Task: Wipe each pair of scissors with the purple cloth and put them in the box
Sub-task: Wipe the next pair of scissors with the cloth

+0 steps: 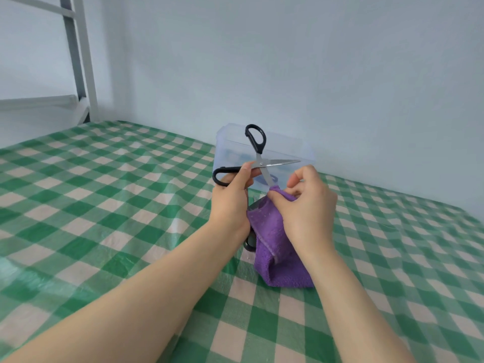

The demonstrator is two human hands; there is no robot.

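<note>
Directly in front of me, my left hand (231,195) grips a pair of black-handled scissors (259,163), held up above the table. My fingers curl around the lower handle loop, which points left, and my thumb presses near the pivot. The scissors are spread wide in an X. The other handle loop stands upright, one steel blade points right, and the second blade slants down toward my right hand (306,205). That hand pinches a fold of the purple cloth (275,247) between thumb and curled fingers, closed over the tip of the downward blade. The rest of the cloth hangs down and bunches on the green-and-cream checked tablecloth (104,192). A black loop (248,244) peeks out between my left wrist and the cloth; too much is hidden to tell what it is. Just behind the scissors sits the clear plastic box (225,150), open-topped, near the pale blue wall (288,61), with something blue and blurred inside. A white metal frame (81,61) stands at the far left corner.
</note>
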